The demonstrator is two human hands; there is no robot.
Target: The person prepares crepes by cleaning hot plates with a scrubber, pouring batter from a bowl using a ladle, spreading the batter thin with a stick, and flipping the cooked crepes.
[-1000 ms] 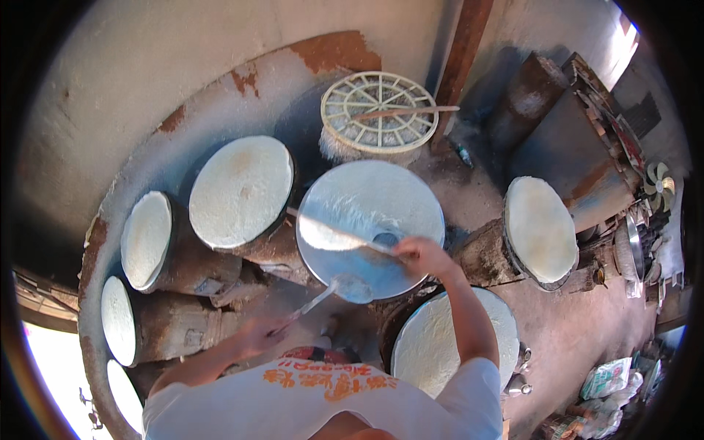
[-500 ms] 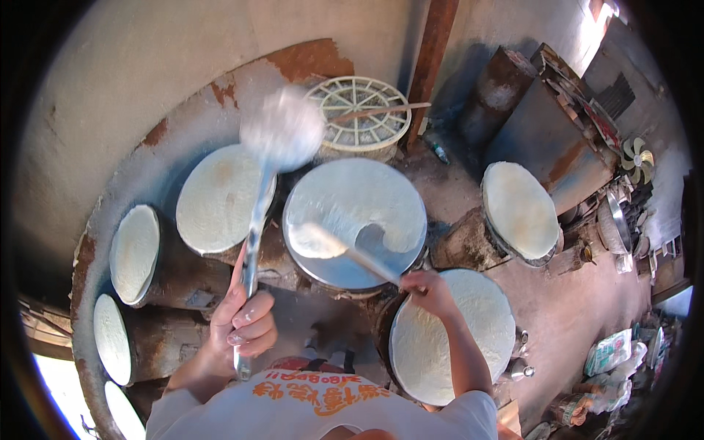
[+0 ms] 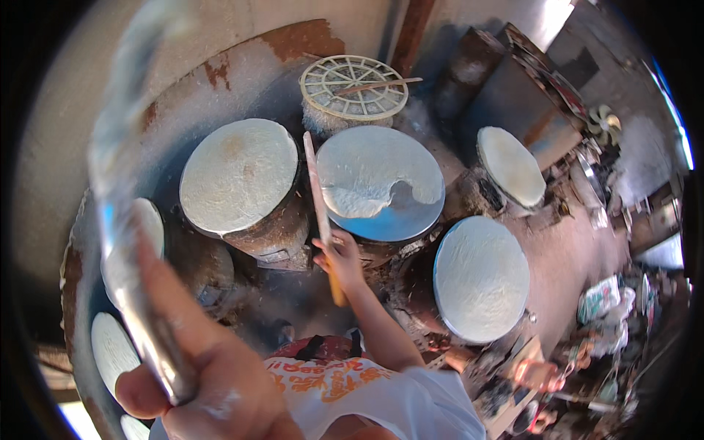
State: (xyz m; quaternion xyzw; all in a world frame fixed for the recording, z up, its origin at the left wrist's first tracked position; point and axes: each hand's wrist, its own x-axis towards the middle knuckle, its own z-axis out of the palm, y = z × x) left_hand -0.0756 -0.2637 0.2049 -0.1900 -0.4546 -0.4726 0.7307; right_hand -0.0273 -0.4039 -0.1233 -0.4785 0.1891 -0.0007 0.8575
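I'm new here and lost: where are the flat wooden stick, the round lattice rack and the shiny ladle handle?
wooden stick (image 3: 317, 183), head view, mid-shaft.
lattice rack (image 3: 345, 99), head view, left spokes.
ladle handle (image 3: 125, 242), head view, blurred shaft.

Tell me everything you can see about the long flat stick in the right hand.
The stick is long, thin and flat, pale like wood or bamboo, with a yellowish lower end. The right hand grips it near that lower end. It stands nearly upright in the picture, its top reaching up between the cloth-covered pot on the left and the round steamer top, whose white sheet is partly lifted.
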